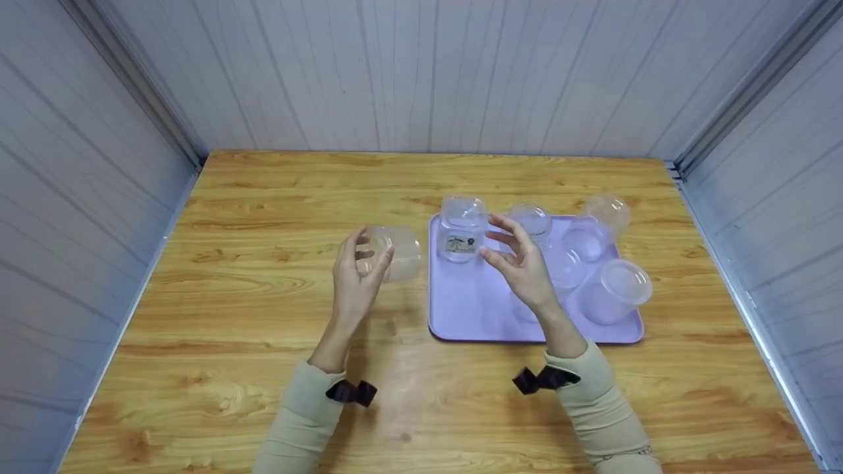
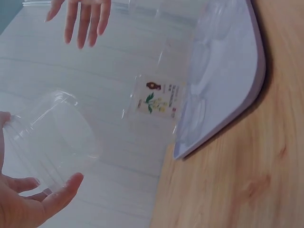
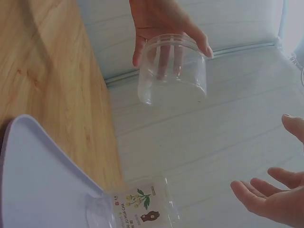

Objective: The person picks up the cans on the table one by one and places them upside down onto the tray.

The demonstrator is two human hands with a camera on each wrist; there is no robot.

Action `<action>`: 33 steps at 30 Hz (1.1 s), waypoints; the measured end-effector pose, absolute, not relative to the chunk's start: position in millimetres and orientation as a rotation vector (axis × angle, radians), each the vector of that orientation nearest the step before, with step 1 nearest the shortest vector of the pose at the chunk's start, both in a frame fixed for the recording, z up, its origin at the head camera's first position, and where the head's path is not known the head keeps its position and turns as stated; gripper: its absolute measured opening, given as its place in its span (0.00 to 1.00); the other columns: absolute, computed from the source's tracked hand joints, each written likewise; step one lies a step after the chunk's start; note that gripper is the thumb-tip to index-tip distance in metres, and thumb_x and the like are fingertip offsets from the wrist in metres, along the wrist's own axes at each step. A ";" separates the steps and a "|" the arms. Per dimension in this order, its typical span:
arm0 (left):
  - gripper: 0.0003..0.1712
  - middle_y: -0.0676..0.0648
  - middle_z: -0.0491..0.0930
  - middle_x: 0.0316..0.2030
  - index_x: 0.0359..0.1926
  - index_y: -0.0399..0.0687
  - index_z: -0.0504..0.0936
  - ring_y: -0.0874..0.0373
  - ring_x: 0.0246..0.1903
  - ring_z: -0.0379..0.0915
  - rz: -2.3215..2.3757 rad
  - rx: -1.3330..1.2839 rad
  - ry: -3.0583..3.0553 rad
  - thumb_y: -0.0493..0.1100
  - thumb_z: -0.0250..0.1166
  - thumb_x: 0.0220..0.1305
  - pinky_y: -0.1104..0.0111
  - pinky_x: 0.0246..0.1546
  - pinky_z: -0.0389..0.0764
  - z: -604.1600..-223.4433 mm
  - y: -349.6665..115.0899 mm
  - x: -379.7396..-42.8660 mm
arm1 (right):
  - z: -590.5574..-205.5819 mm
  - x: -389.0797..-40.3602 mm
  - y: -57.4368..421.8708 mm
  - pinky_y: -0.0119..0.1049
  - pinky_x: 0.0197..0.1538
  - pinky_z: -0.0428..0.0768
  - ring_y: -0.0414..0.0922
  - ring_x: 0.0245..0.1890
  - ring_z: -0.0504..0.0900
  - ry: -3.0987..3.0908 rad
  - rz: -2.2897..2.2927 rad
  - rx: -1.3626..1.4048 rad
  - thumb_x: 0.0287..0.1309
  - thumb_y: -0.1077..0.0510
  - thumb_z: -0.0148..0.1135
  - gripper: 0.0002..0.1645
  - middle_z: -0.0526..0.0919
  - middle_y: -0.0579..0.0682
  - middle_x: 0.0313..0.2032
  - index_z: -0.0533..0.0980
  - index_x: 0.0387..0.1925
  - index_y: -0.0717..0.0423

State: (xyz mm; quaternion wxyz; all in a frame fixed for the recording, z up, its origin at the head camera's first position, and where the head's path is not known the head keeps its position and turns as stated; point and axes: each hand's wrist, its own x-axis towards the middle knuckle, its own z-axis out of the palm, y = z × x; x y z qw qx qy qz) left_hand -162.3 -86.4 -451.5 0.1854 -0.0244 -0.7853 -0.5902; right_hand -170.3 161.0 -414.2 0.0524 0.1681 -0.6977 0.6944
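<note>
My left hand point(image 1: 355, 280) grips a clear plastic jar point(image 1: 403, 253) by its rim end, thumb on one side and fingers on the other. The jar is tipped on its side, raised left of the tray; its rim sits within the grip in the right wrist view. My right hand point(image 1: 527, 273) has spread, slightly bent fingers with nothing between them. It hovers over the lilac tray point(image 1: 464, 313), just right of a clear jar with a printed label point(image 1: 461, 229). That labelled jar stands on the tray's back left corner.
Several more clear containers crowd the tray's right half, among them a jar point(image 1: 614, 293) at the front right and a round one point(image 1: 607, 212) at the back right corner. Beneath is a wooden table point(image 1: 276, 217), with pale panel walls point(image 1: 395, 79) around it.
</note>
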 end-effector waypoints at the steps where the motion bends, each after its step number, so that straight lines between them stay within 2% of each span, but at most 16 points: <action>1: 0.32 0.41 0.69 0.45 0.57 0.38 0.65 0.51 0.39 0.70 -1.683 -0.078 -2.198 0.48 0.62 0.55 0.64 0.33 0.77 -452.5 -83.8 -161.8 | -415.7 -169.4 159.6 0.38 0.48 0.74 0.54 0.53 0.67 -2.125 2.122 0.515 0.51 0.69 0.59 0.32 0.66 0.58 0.55 0.60 0.58 0.69; 6: 0.29 0.40 0.70 0.45 0.57 0.36 0.65 0.49 0.39 0.71 -1.809 -0.117 -2.120 0.42 0.62 0.55 0.64 0.30 0.79 -454.2 -72.8 -159.1 | -422.6 -167.7 152.9 0.40 0.48 0.73 0.60 0.54 0.65 -2.132 2.192 0.549 0.52 0.69 0.58 0.32 0.65 0.59 0.56 0.59 0.58 0.69; 13: 0.26 0.34 0.69 0.45 0.56 0.28 0.63 0.43 0.40 0.70 -1.907 -0.198 -2.060 0.35 0.56 0.57 0.60 0.30 0.79 -435.0 -59.0 -143.9 | -429.8 -166.6 147.2 0.39 0.50 0.73 0.63 0.56 0.61 -2.100 2.344 0.602 0.51 0.69 0.58 0.34 0.60 0.65 0.57 0.57 0.59 0.70; 19: 0.25 0.32 0.67 0.46 0.56 0.27 0.61 0.41 0.41 0.70 -1.993 -0.273 -2.037 0.34 0.53 0.58 0.61 0.33 0.79 -435.4 -50.9 -139.2 | -437.9 -166.6 144.5 0.41 0.49 0.73 0.66 0.56 0.59 -2.051 2.419 0.682 0.49 0.65 0.62 0.40 0.58 0.68 0.58 0.55 0.61 0.69; 28: 0.25 0.31 0.67 0.47 0.57 0.27 0.61 0.39 0.41 0.70 -2.018 -0.343 -2.040 0.35 0.51 0.59 0.57 0.36 0.77 -438.4 -39.2 -136.9 | -445.2 -164.6 142.3 0.45 0.50 0.72 0.61 0.55 0.63 -2.063 2.466 0.728 0.45 0.57 0.67 0.49 0.55 0.68 0.59 0.52 0.64 0.66; 33: 0.25 0.31 0.67 0.48 0.57 0.28 0.61 0.40 0.41 0.70 -2.007 -0.363 -2.045 0.35 0.50 0.58 0.58 0.36 0.77 -438.2 -36.2 -136.7 | -447.0 -163.4 142.0 0.41 0.51 0.71 0.61 0.55 0.61 -2.070 2.486 0.690 0.43 0.52 0.68 0.52 0.55 0.66 0.60 0.51 0.65 0.63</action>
